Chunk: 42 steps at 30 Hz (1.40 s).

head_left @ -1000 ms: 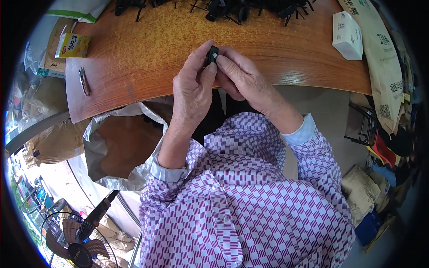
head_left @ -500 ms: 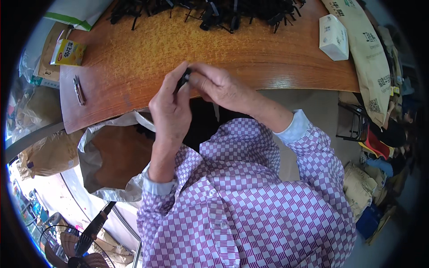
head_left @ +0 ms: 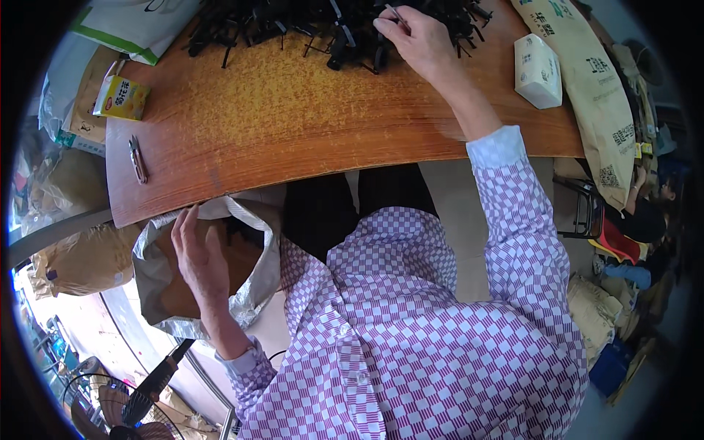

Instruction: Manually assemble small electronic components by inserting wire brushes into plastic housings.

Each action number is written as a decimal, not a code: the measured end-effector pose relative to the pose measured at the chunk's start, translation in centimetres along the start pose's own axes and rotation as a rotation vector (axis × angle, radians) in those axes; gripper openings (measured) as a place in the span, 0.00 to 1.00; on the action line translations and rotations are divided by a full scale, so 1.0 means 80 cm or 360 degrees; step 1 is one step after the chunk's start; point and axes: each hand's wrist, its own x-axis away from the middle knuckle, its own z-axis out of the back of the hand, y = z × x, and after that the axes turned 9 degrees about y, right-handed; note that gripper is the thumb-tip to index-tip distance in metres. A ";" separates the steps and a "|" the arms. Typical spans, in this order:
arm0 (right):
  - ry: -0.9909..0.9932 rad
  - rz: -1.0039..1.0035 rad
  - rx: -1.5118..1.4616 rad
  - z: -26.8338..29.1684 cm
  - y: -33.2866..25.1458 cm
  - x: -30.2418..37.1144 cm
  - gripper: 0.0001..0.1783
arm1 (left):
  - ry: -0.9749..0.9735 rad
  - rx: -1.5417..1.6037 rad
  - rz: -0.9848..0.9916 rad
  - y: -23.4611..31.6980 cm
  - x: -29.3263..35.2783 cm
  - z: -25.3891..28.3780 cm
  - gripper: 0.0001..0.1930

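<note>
My right hand (head_left: 425,45) reaches to the black pile at the table's far edge, its fingers pinched on a thin grey piece (head_left: 397,14). Too little of that piece shows to name its kind. Several small black parts with straps or stems make up the pile (head_left: 293,29). On the left, my left hand (head_left: 199,257) hangs over the mouth of a silvery sack (head_left: 270,257), fingers stretched and holding nothing visible. Brown lining and a few dark pieces show inside the sack, which stands against the table's near edge.
On the wooden table (head_left: 257,110) lie thread snips (head_left: 138,160), a yellow drink carton (head_left: 126,99) and a white tissue pack (head_left: 537,72). A fan (head_left: 110,400) stands at lower left. Paper sacks (head_left: 598,95) line the right side, where another person sits.
My hands have parted from above the table's near edge. The right has moved far to the pile; the left has come back over the sack, without the small black part held between them before.
</note>
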 end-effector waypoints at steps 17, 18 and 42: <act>-0.0497 -0.0263 -0.0711 0.028 -0.040 0.080 0.09 | -0.1000 0.1684 0.0318 0.204 -0.129 -0.151 0.35; -0.0518 -0.0262 -0.0725 0.026 -0.037 0.084 0.08 | -0.1011 0.1674 0.0318 0.203 -0.128 -0.153 0.35; -0.0725 -0.1042 -0.1211 0.001 -0.118 0.098 0.25 | -0.0255 0.1719 0.0290 0.163 -0.069 -0.125 0.17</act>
